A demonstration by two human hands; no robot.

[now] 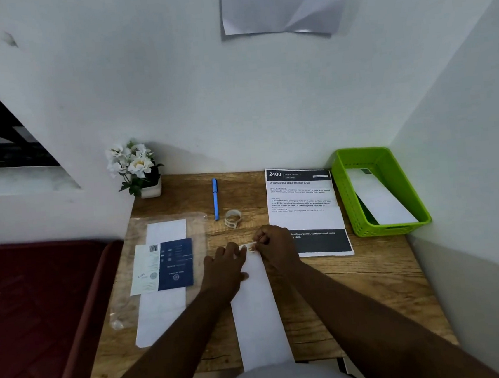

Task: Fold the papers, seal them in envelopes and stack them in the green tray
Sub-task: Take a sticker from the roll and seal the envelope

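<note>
A: What's nearest?
B: A white envelope (258, 307) lies lengthwise on the wooden surface (358, 285). The left hand (225, 265) presses flat on its far end, fingers straight.
A: And the right hand (273, 243)?
B: Its grip pinches a strip of tape (249, 247) at the envelope's top edge.
A: Farther back?
B: An envelope pack (161, 267) at left, a printed sheet (305, 211) at right, a tape roll (233, 218) and blue pen (215, 198) between. A green tray (346, 191) at far right holds an envelope (380, 197). Flowers (135, 166) stand at the wall

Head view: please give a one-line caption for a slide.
Both hands tape a white envelope shut beside the green tray.
</note>
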